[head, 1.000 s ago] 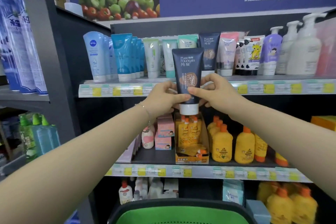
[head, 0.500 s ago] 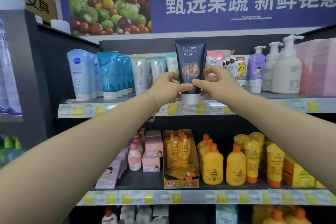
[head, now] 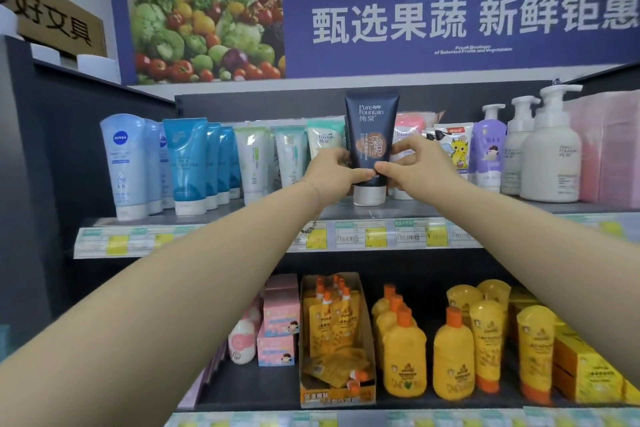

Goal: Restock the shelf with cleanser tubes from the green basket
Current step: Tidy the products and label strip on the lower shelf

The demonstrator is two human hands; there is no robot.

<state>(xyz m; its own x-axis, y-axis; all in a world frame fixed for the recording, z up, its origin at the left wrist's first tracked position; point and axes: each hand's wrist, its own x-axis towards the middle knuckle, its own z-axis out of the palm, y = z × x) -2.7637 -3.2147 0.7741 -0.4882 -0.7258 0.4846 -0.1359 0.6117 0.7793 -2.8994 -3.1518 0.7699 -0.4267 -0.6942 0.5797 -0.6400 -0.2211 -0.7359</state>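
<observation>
The dark navy cleanser tube (head: 372, 135) stands upright with its long axis vertical and its silver cap (head: 369, 196) pointing down, at the upper shelf (head: 239, 215) in the row of face washes. Both hands are clamped on it: the left hand (head: 330, 173) pinches the lower left edge and the right hand (head: 419, 172) the lower right edge, and the two thumbs nearly meet across the front just above the cap. The tube sits squarely between the hands, neither one nearer than the other. The cap looks to be at or touching the shelf board, though whether it bears weight yet I cannot tell. Just beside it on the left is a mint tube (head: 320, 142), and a pink tube (head: 410, 128) stands behind the right hand, so the slot is narrow. The coming move likely turns on keeping that vertical axis true while both grips let go sideways; a tilt could knock a neighbour. The green basket is out of view
</observation>
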